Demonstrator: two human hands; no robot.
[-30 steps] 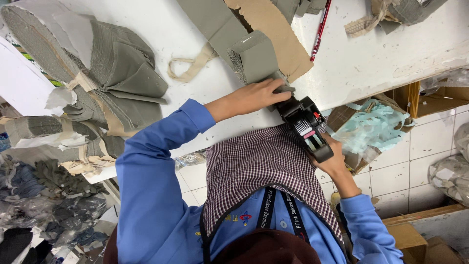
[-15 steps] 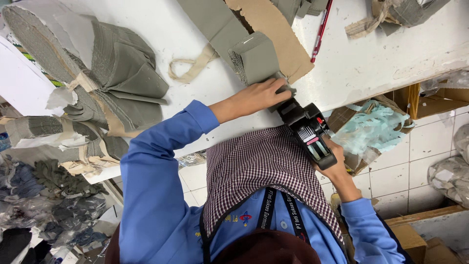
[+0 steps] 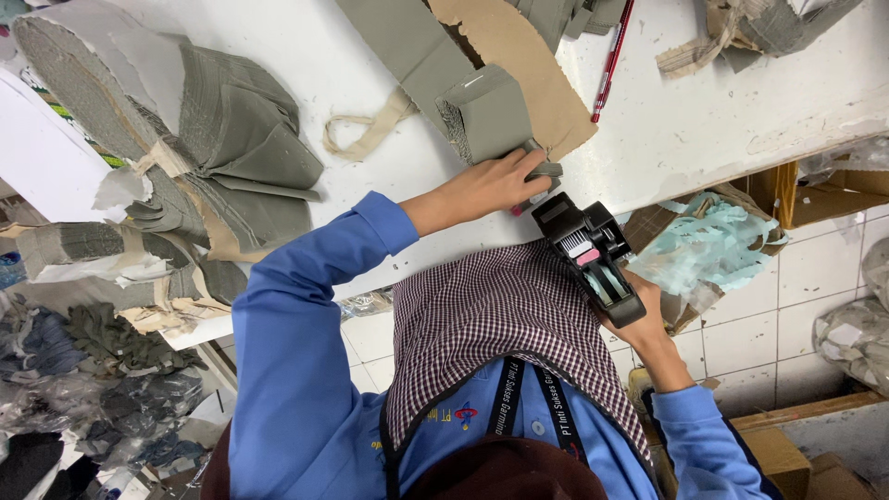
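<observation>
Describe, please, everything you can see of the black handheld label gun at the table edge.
The black label gun is a chunky plastic tool with a boxy head, a pale roll and a pink part showing in its open middle, and a long handle. It lies tilted, its head pointing up-left towards the white table, the handle running down-right into the right hand, which wraps it from below. Its nose sits at the small grey fabric piece that the left hand presses on the table edge; contact cannot be told.

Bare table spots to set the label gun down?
Free: white table between the bundled grey stacks and the grey strip; also right of the red pen. Crowded: around the left hand on the folded grey pieces and cardboard.
</observation>
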